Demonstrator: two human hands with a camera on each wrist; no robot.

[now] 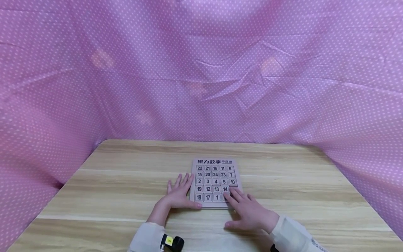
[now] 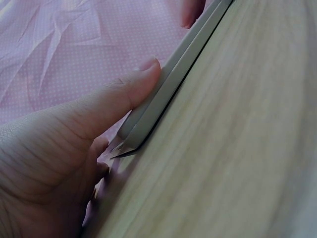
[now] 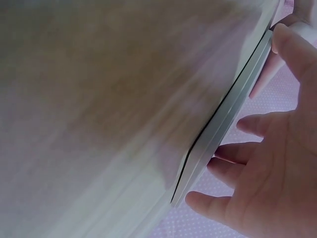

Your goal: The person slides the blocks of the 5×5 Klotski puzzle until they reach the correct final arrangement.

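A number sliding puzzle [image 1: 215,185] lies flat on the table, its square tiles printed with dark numbers under a heading in Chinese characters. My left hand [image 1: 177,196] rests at its left side with the fingers spread straight; in the left wrist view, the thumb [image 2: 129,87] lies against the front edge. Over the lower right tiles, my right hand [image 1: 250,211] reaches in with extended fingers, and the fingertips touch the puzzle there. Those fingers partly hide the tiles at that corner. A dark slot shows right of tile 14. The right wrist view shows the puzzle's edge [image 3: 218,119] beside the fingers.
The puzzle sits on a wood-grain table [image 1: 126,164] with rounded far corners. A pink polka-dot cloth [image 1: 201,70] hangs behind the table and along both sides. A black wrist camera [image 1: 177,244] is strapped at the left sleeve.
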